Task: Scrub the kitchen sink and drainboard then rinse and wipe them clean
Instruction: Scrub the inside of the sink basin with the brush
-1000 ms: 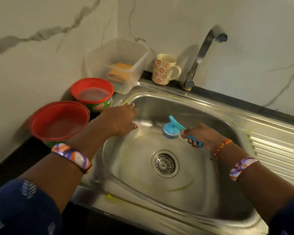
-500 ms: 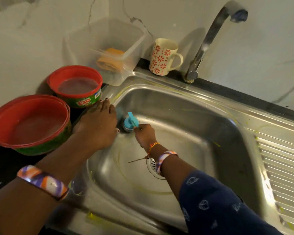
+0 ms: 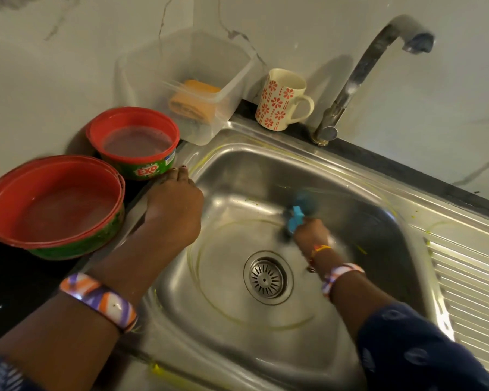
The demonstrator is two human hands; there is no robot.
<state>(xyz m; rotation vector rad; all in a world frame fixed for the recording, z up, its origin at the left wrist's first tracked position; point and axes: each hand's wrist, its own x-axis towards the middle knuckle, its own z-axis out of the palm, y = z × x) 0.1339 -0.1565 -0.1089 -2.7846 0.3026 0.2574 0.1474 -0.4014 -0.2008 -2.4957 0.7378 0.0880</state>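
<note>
Steel sink (image 3: 266,328): we see a stainless basin filling the middle of the view, with thin yellow-green streaks ringing its floor and rim.
Drain (image 3: 268,277): a round slotted strainer sits in the basin floor, near our right wrist.
Drainboard (image 3: 472,280): ribbed steel runs along the right of the basin, with yellow-green specks at its upper edge.
Right hand (image 3: 312,234): we reach it down into the basin; its fingers are curled around the handle of a blue scrubber (image 3: 297,214). Both are blurred.
Scrubber position: its head is against the back wall of the basin, above the drain.
Left hand (image 3: 174,207): we rest it on the basin's left rim, fingers straight and together, holding nothing.
Wrists: a striped orange and purple bangle (image 3: 99,300) circles the left one; a similar band and a red thread circle the right.
Red tubs: two round red-rimmed tubs stand on the dark surface (image 3: 12,283) left of the sink, the near tub (image 3: 54,204) larger in view, the far tub (image 3: 134,142) labelled EXO.
Clear box (image 3: 187,80): it stands behind the far tub and holds an orange sponge (image 3: 194,100).
Mug (image 3: 283,100): cream with red flowers, upright between the box and the tap (image 3: 359,71).
</note>
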